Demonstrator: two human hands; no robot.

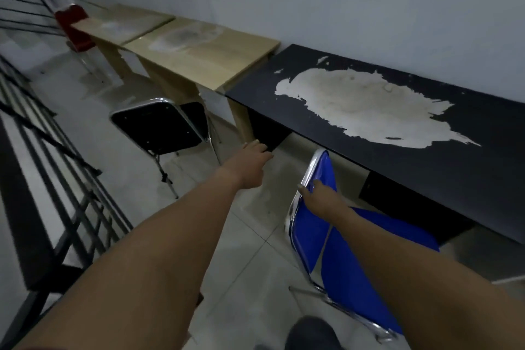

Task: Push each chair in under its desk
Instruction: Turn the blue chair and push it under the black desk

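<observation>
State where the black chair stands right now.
In the head view, the black chair stands left of centre before the middle wooden desk, its seat partly under it, left of the blue chair.

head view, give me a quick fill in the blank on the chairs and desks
1. The right hand rests on the backrest of the ____ chair.
2. The desk with the worn pale patch is ____.
3. The black chair stands at a ____-coloured desk.
4. The farthest chair is ____.

Missing words: blue; black; wood; red
</observation>
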